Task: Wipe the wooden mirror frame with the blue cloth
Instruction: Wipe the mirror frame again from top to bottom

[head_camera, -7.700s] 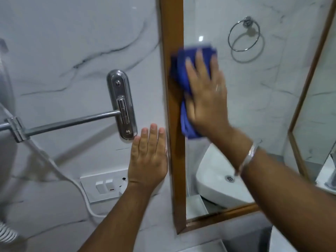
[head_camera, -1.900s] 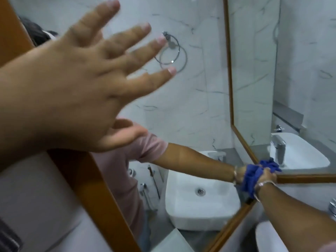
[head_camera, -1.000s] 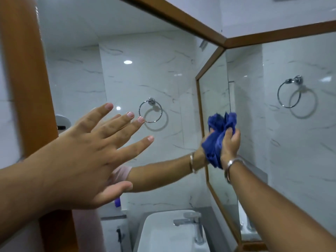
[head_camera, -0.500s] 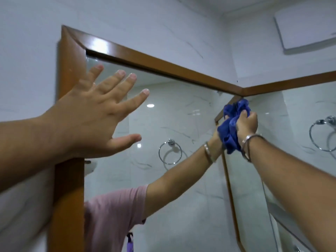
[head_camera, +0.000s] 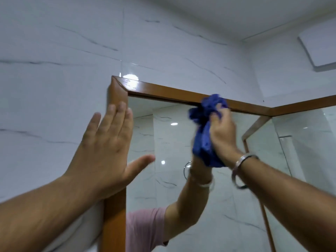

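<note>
The wooden mirror frame runs brown along the top and down the left side of the mirror on the marble wall. My right hand grips the bunched blue cloth and presses its top against the frame's upper rail, right of the middle. My left hand lies flat with fingers spread, over the frame's left upright and the wall beside it, holding nothing. The glass reflects my right arm and a pink sleeve.
A second framed mirror meets the first at the right corner. White marble wall tiles fill the left and top. A white panel sits high on the right wall. A chrome towel ring shows in the reflection.
My right hand has carried the cloth from the right corner leftward along the top rail. The view has tilted upward, and my left hand stays flat on the left upright.
</note>
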Demonstrator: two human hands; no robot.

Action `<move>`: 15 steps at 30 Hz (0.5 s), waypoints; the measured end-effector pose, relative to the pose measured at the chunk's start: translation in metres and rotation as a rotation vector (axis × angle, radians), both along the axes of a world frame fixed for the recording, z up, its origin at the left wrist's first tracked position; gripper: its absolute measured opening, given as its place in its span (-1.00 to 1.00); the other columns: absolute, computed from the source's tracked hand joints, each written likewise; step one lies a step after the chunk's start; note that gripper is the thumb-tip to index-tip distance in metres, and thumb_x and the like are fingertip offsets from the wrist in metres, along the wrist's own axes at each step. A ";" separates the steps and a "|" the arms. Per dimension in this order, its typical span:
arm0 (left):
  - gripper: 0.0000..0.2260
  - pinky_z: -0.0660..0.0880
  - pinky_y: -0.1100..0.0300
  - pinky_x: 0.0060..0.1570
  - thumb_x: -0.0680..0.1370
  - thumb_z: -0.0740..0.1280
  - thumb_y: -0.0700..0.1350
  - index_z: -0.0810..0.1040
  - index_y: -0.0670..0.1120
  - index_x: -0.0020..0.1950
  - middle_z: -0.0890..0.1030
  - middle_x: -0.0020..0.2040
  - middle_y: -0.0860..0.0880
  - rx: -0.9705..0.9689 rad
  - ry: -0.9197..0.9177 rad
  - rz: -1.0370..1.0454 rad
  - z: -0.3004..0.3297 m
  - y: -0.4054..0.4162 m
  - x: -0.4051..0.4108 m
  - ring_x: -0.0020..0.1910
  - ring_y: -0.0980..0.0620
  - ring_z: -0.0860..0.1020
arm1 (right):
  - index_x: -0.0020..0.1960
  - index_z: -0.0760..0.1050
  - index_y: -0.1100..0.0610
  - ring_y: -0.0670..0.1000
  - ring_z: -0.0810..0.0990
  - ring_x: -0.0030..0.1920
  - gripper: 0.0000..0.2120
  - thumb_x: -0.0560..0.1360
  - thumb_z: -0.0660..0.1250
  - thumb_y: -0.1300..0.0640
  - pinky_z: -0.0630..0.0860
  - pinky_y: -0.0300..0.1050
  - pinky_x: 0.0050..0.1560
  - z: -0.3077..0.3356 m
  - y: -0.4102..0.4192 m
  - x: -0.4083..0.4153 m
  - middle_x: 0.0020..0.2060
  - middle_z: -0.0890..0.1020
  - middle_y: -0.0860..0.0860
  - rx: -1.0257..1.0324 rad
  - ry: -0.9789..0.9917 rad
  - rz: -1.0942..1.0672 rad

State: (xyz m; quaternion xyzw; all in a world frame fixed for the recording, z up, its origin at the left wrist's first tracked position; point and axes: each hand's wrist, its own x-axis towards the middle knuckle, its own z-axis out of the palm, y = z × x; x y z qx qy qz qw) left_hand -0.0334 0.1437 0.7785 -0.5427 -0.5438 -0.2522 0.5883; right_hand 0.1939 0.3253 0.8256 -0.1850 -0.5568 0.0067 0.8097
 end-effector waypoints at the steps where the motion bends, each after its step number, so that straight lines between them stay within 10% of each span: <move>1: -0.05 -0.01 -0.16 0.54 0.49 -0.20 0.49 0.00 -0.24 0.60 -0.02 0.61 -0.24 -0.040 0.045 0.034 -0.009 -0.007 -0.009 0.59 -0.20 -0.01 | 0.35 0.37 0.17 0.13 0.50 0.25 -0.68 0.61 0.16 0.14 0.37 -0.24 0.08 -0.006 -0.020 -0.024 0.23 0.55 0.13 0.078 -0.123 0.012; 4: -0.07 0.10 -0.14 0.44 0.52 -0.05 0.46 0.15 -0.31 0.55 0.16 0.57 -0.29 -0.143 0.120 0.153 -0.031 -0.029 -0.035 0.53 -0.27 0.18 | 0.41 0.33 0.22 0.10 0.28 0.45 -0.60 0.61 0.16 0.10 0.25 0.00 0.42 -0.003 -0.069 -0.084 0.39 0.42 0.14 0.273 -0.424 -0.022; 15: -0.21 0.10 -0.24 0.51 0.57 -0.15 0.38 0.15 -0.15 0.60 0.11 0.60 -0.22 -0.158 0.027 0.244 -0.068 -0.038 -0.055 0.58 -0.22 0.09 | 0.40 0.34 0.22 0.04 0.21 0.49 -0.61 0.62 0.16 0.09 0.16 0.00 0.48 -0.048 -0.109 -0.124 0.43 0.38 0.07 0.240 -0.503 0.055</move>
